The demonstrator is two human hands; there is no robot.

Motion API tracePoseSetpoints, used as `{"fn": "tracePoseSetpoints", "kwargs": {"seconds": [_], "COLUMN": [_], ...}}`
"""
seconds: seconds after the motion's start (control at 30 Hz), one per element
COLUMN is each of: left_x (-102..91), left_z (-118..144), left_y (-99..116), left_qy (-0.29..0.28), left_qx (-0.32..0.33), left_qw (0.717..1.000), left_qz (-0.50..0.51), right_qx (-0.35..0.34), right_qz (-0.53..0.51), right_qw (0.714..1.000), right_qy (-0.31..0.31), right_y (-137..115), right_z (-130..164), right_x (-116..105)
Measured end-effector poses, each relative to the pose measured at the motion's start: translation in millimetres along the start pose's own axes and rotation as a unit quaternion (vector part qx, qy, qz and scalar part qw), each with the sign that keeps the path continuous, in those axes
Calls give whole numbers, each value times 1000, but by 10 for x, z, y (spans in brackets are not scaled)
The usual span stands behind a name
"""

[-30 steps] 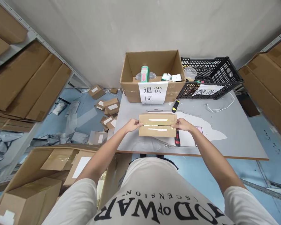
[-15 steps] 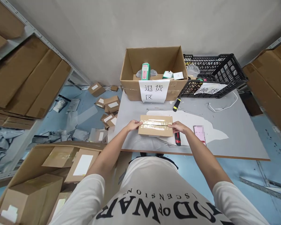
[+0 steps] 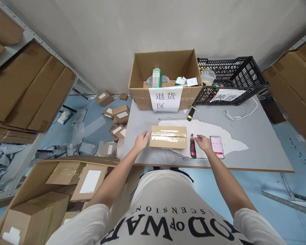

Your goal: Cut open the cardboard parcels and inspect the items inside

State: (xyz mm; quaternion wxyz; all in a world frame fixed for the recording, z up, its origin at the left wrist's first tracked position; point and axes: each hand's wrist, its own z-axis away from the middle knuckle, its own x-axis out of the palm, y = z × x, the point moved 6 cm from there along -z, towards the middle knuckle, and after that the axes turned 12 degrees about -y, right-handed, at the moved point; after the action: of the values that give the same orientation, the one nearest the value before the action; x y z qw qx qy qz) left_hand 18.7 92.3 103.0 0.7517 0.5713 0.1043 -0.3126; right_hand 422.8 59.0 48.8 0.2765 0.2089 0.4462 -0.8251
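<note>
A small taped cardboard box [image 3: 168, 137] lies on the grey table, with clear tape along its middle seam. My left hand [image 3: 142, 140] is open just beside the box's left end, with nothing in it. My right hand [image 3: 203, 143] is also open and empty, apart from the box. Between that hand and the box lies a red and black utility knife [image 3: 193, 147], its blade end towards the back. To the right of my right hand is a phone [image 3: 217, 147] with a pink screen.
At the back of the table [image 3: 257, 143] stand a labelled open carton [image 3: 140, 98] holding small boxes and a black plastic crate [image 3: 256, 89]. A yellow and black utility knife [image 3: 191, 113] lies before them. A large carton [image 3: 40, 170] full of parcels stands at the lower left.
Both hands have let go of the box's ends and moved outward. The box stays on the table, and the red and black knife now shows in full.
</note>
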Motion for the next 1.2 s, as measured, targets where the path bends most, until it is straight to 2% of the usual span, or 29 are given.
{"fn": "tracePoseSetpoints", "kwargs": {"seconds": [0.03, 0.07, 0.13, 0.2, 0.3, 0.47, 0.6, 0.7, 0.8, 0.87, 0.97, 1.07, 1.13, 1.2], "left_x": [33, 120, 370, 600, 786, 826, 824, 834, 845, 849, 848, 858, 869, 877], "left_z": [111, 216, 392, 500, 524, 506, 523, 522, 517, 518, 521, 522, 522, 523], "left_y": [65, 139, 267, 338, 353, 321, 315, 309, 299, 296, 292, 285, 282, 282], "left_qy": [23, 16, -38, -87, -116, -127, -124, -121, -112, -105, -90, -77, -71, -66], "left_qx": [36, 81, 167, 218, 238, 247, 251, 249, 248, 253, 259, 258, 257, 258], "left_qw": [998, 993, 973, 948, 922, 899, 898, 903, 903, 905, 909, 901, 891, 883], "left_qz": [-50, -88, -153, -214, -283, -339, -339, -330, -332, -325, -313, -339, -367, -387], "right_qx": [9, 17, 33, 55, 86, 78, 101, 92, 57, 30, -24, -128, -217, -308], "right_qz": [48, 86, 136, 164, 173, 193, 201, 161, 93, 44, -25, -40, 4, 89], "right_qw": [999, 996, 990, 985, 981, 978, 974, 983, 994, 998, 997, 989, 976, 944], "right_qy": [18, 21, 8, 1, 5, 13, -2, -6, 9, 38, 73, 55, 4, -75], "right_y": [103, 196, 339, 422, 463, 405, 421, 442, 432, 380, 158, -349, -823, -1319], "right_z": [45, 87, 162, 213, 240, 199, 165, 150, 139, 138, 155, 227, 323, 455], "right_x": [22, 79, 244, 413, 597, 733, 756, 702, 524, 313, -65, -346, -381, -256]}}
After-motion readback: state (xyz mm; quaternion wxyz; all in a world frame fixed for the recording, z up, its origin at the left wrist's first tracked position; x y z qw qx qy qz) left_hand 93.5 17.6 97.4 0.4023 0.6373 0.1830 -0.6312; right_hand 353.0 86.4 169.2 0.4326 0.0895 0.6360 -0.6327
